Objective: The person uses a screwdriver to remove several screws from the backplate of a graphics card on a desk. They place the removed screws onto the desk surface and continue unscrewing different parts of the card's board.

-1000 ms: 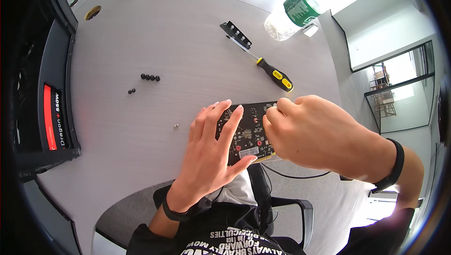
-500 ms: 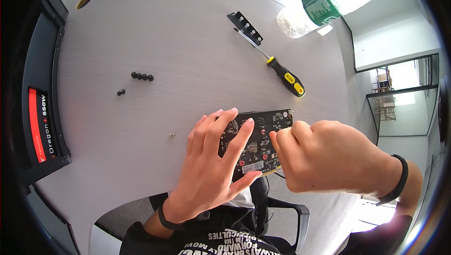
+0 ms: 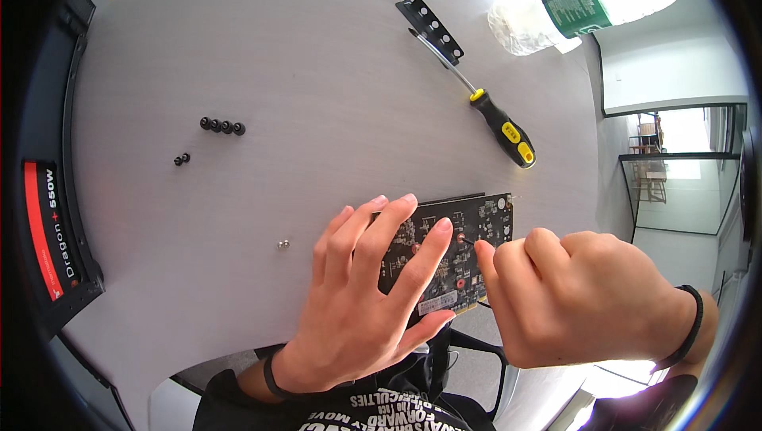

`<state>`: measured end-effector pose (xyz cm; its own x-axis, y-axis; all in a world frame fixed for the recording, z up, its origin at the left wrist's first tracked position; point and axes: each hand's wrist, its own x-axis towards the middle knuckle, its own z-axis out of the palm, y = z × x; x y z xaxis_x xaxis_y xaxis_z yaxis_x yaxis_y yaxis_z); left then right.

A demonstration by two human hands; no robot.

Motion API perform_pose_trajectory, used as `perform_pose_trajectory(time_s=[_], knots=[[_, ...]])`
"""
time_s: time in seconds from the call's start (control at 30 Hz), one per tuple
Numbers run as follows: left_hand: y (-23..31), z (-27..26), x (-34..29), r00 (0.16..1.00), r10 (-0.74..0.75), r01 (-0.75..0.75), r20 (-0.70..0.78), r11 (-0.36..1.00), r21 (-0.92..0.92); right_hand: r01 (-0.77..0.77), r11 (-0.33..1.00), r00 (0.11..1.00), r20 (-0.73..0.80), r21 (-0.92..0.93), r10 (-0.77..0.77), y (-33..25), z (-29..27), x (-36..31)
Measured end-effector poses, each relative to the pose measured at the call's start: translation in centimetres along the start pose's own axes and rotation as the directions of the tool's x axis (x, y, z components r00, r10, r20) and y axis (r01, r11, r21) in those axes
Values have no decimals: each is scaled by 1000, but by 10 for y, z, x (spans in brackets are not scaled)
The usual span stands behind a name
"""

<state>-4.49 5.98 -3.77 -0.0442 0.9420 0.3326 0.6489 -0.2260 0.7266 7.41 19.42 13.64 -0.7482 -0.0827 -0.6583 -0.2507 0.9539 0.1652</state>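
A black graphics card [image 3: 494, 221] lies at the table's near edge, its circuit side up, with red-ringed holes and a gold contact edge. Across its left part my left hand [image 3: 369, 280] is spread, index finger and thumb resting on the board. My right hand [image 3: 567, 292] is closed at the card's right side. From its fingertips a thin dark shaft [image 3: 469, 241] reaches a red-ringed hole; the handle is hidden in the fist, so I cannot tell the tool's kind. Left of the card sit small silver screws [image 3: 283, 244].
A yellow-black screwdriver [image 3: 508, 133] lies beyond the card, its tip by a black perforated strip [image 3: 432, 30]. Several black screws [image 3: 222, 125] stand in a row, with smaller black screws [image 3: 182, 159] nearby. A green-labelled bottle [image 3: 575, 2] is far right; a black case [image 3: 59, 272] borders the left.
The view has shifted, so the table things sit a little differently in it. Both hands stay at the card, and the thin shaft under my right fingers shows more clearly.
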Motion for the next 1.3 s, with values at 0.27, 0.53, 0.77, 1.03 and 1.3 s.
perform_pose_trajectory(time_s=[0.27,0.53,0.77,1.03,1.3], knots=[[-2,0,1,1000,10,-10,-3,1000,2,14,1000,1000,7,-3,-14,3,-1,2],[-1,0,0,1000,8,-8,-2,1000,-11,-26,999,1000,-1,24,26,5,-2,2],[-1,0,1,1000,2,-2,2,1000,-14,-78,994,997,-7,82,79,4,1,3],[0,-1,1,1000,-3,3,-2,999,-33,-122,979,992,1,165,124,5,1,3],[4,-3,2,999,-50,49,-16,997,-66,-109,965,994,57,237,98,11,-9,7]])
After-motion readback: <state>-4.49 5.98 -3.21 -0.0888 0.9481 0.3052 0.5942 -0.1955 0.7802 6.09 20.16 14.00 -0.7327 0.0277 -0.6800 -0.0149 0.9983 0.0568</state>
